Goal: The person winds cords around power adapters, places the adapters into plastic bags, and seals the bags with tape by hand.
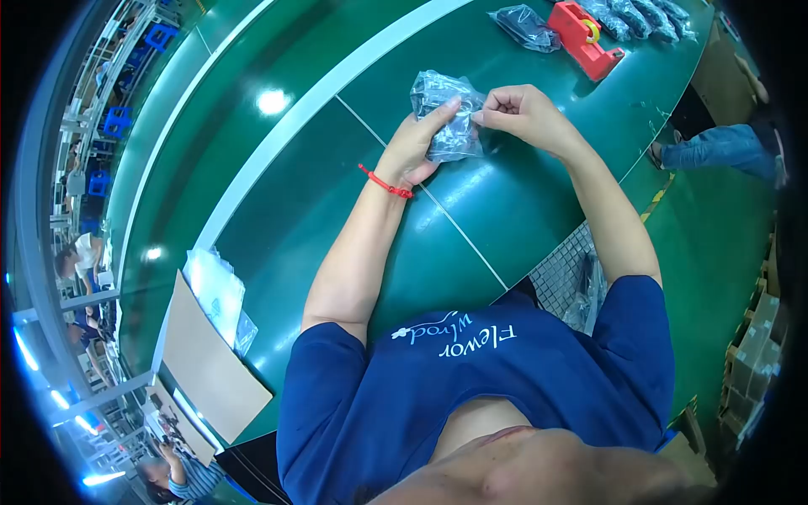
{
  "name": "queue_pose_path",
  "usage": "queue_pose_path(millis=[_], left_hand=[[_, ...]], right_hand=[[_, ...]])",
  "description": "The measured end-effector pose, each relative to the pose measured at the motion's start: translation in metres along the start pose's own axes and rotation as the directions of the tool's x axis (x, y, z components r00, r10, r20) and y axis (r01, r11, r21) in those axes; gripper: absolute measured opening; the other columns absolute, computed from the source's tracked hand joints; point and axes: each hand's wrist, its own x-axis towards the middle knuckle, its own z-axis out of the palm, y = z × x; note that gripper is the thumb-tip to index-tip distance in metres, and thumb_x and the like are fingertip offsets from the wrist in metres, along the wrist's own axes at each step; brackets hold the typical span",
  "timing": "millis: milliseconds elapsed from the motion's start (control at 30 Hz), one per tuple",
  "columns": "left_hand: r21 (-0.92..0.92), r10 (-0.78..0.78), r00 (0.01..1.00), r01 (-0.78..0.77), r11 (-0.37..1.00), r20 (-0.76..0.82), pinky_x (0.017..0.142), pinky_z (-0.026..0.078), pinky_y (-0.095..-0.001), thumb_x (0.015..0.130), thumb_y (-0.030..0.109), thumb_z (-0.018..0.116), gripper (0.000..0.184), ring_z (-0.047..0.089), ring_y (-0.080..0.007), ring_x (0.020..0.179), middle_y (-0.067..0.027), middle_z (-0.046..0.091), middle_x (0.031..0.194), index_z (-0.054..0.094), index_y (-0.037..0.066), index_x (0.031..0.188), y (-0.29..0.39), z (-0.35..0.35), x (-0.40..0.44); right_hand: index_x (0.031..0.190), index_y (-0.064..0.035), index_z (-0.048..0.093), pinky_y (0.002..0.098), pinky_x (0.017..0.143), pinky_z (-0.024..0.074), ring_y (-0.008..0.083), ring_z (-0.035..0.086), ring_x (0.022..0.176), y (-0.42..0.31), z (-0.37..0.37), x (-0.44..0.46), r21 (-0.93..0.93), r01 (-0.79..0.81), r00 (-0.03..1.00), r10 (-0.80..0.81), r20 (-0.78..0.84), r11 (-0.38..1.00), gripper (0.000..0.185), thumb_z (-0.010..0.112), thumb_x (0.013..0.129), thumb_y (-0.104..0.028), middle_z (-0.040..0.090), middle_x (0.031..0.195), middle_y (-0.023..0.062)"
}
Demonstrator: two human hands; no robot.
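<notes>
A clear plastic bag [450,126] with a dark item inside is held over the green table [497,210]. My left hand [418,143], with a red cord bracelet at the wrist, is wrapped round the bag's left side, thumb on top. At the bag's right edge, my right hand [523,116] is closed in a pinch, touching the plastic. Whether anything else is between those fingertips is too small to tell.
A red tape dispenser [581,42] stands at the back right, between bagged dark items [526,28] and more bags [635,18]. Flat plastic bags [217,290] and cardboard [206,362] lie at the left. A person's legs [715,150] show at the right.
</notes>
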Motion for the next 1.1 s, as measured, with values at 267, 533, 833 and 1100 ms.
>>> queue_pose_path(millis=[267,533,833,1100], left_hand=[[-0.008,0.114,0.993,-0.114,0.993,0.027,0.075,0.056,-0.0344,0.090,0.035,0.062,0.045,0.066,-0.0212,0.086,-0.0110,0.065,0.102,0.053,0.000,0.117,0.001,0.017,-0.008],[-0.075,0.200,0.980,-0.200,0.977,-0.007,0.084,0.051,-0.0320,0.087,0.055,0.056,0.061,0.060,-0.0160,0.098,-0.0079,0.061,0.110,0.052,0.003,0.119,0.000,0.027,-0.011],[-0.131,0.225,0.974,-0.228,0.965,-0.038,0.073,0.049,-0.0274,0.084,0.058,0.057,0.066,0.056,-0.0145,0.089,-0.0031,0.058,0.106,0.048,0.008,0.126,0.004,0.026,-0.011],[-0.291,0.009,0.939,0.097,0.952,0.343,0.068,0.053,-0.0308,0.088,0.063,0.044,0.068,0.059,-0.0199,0.091,-0.0070,0.059,0.104,0.048,0.007,0.125,0.002,0.000,-0.008]], right_hand=[[0.083,-0.0090,0.063,0.0175,0.055,0.0335,0.0019,0.044,0.062,0.006,-0.002,0.001,0.531,-0.115,0.993,0.076,0.095,0.840,0.013,0.070,0.085,-0.020,0.056,0.073,-0.0062],[0.085,-0.0092,0.063,0.0176,0.057,0.0349,0.0027,0.045,0.064,0.002,0.002,0.002,0.536,-0.033,0.995,-0.023,0.099,0.843,0.013,0.070,0.085,-0.021,0.058,0.076,-0.0064],[0.084,-0.0086,0.063,0.0186,0.057,0.0353,0.0030,0.046,0.064,-0.014,0.008,0.005,0.601,-0.023,0.992,-0.058,0.115,0.799,0.012,0.070,0.085,-0.018,0.057,0.074,-0.0066],[0.101,-0.0060,0.062,0.0227,0.066,0.0439,0.0063,0.051,0.072,-0.007,0.030,0.007,0.481,0.233,0.971,-0.172,-0.169,0.845,0.032,0.077,0.079,-0.025,0.061,0.088,-0.0009]])
